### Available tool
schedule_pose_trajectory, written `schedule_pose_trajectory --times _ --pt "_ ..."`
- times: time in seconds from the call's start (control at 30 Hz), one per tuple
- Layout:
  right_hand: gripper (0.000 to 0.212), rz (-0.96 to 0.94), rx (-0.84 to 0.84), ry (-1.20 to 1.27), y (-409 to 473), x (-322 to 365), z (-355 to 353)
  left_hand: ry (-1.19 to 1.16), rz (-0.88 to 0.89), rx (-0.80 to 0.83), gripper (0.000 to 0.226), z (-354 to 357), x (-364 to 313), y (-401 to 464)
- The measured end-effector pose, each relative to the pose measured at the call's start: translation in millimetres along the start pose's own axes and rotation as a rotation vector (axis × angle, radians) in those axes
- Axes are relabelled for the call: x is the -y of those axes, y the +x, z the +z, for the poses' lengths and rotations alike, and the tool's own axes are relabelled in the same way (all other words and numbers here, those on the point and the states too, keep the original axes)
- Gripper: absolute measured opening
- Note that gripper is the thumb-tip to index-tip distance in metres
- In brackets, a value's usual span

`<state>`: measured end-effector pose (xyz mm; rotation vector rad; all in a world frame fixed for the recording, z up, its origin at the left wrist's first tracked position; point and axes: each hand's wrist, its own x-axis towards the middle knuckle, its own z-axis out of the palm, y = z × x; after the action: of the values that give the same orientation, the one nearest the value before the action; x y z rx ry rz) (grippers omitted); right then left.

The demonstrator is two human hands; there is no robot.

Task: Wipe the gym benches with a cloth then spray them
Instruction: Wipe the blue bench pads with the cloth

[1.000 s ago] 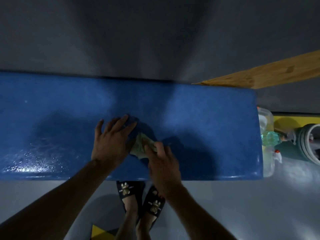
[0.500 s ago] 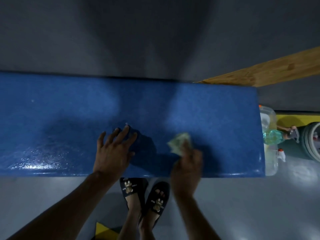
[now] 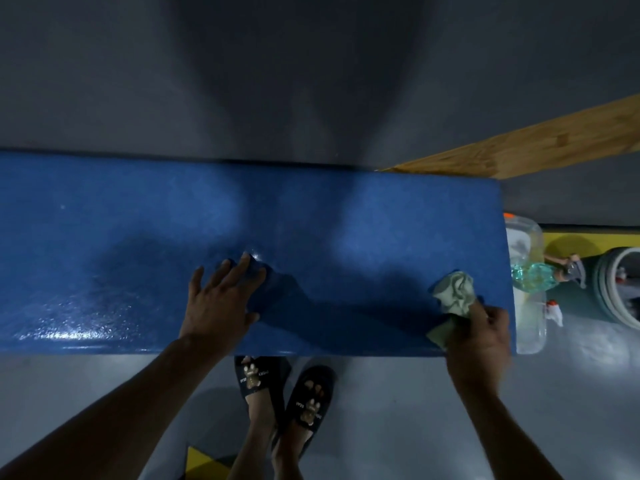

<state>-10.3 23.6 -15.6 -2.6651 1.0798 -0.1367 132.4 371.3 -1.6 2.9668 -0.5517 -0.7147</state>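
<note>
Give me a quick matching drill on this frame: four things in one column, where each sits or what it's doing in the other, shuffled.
Things:
1. left hand
2. right hand
3. spray bottle
4. slippers

States:
A. lying on the floor past the bench's right end
B. pressed flat on the blue bench
C. on the grey floor below the bench's near edge
D. gripping the crumpled green cloth

Pairs: 1-B, 2-D, 3-A, 4-C

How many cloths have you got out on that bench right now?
1 for certain: a pale green cloth gripped in the right hand near the right end of the blue bench. The left hand rests on something dark blue, possibly a second cloth; too dim to tell.
</note>
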Motion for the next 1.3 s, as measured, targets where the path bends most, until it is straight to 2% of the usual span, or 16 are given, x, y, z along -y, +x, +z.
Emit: schedule_pose_trajectory --times 0.1,0.2,0.27,0.33,0.37,0.43,0.53,0.6,0.67,0.8,0.93,1.0,1.03,1.13,1.23,1.3 --pt "0.046 0.015 0.006 0.078 -50.0 46.9 34.5 0.009 -0.005 -0.005 0.085 1.9 -3.4 -0.1" --pt "0.034 -0.216 0.138 0.23 -104.7 120.5 51.8 0.01 -0.006 -0.011 0.084 2.4 -2.5 -1.2" --pt "0.047 -0.454 0.289 0.205 -125.8 153.5 44.6 0.005 -0.004 -0.018 0.084 3.9 -0.4 -2.1" --pt "0.053 -0.638 0.427 0.159 -114.3 148.2 37.9 -0.001 -0.007 -0.019 0.085 5.6 1.4 -2.8" --pt "0.045 -0.657 0.438 0.114 -99.2 131.4 37.2 -0.007 -0.007 -0.025 0.085 5.8 1.5 -3.0" --pt "0.02 -0.569 0.408 0.052 -62.9 92.3 27.8 -0.003 -0.019 -0.024 0.084 5.5 0.2 -2.8" --pt "0.023 -0.317 0.216 0.021 -13.4 27.8 8.7 0.008 -0.023 0.0 0.082 3.6 -3.4 -3.0" --pt "0.027 -0.125 0.197 -0.003 2.2 5.9 1.2 0.006 -0.028 -0.002 0.081 2.8 -4.2 -3.1" --pt "0.034 -0.048 0.134 -0.039 -2.3 9.7 6.1 0.0 -0.03 0.0 0.081 2.8 -5.6 -4.4" --pt "0.058 -0.143 0.064 0.06 -50.9 81.7 36.8 0.001 -0.03 -0.013 0.082 4.6 -5.5 -4.6" --pt "0.055 -0.408 0.359 0.147 -110.8 143.1 38.7 -0.018 -0.025 -0.015 0.082 6.0 -3.6 -4.4" --pt "0.053 -0.582 0.419 0.13 -114.4 131.9 34.3 -0.014 -0.024 -0.001 0.082 6.6 -2.3 -2.9" --pt "0.048 -0.589 0.437 0.111 -107.9 115.2 33.7 -0.014 -0.028 0.01 0.082 6.8 -1.8 -2.6" --pt "0.034 -0.398 0.379 0.092 -69.5 49.8 17.3 -0.021 -0.029 0.003 0.081 9.6 -1.5 -1.9" --pt "0.046 -0.163 0.221 0.02 -35.7 -1.9 -10.0 -0.03 -0.026 -0.011 0.082 12.7 -0.3 -2.6" --pt "0.048 -0.028 0.209 -0.019 -33.8 -3.7 -11.1 -0.03 -0.022 -0.012 0.082 14.1 0.0 -2.1"
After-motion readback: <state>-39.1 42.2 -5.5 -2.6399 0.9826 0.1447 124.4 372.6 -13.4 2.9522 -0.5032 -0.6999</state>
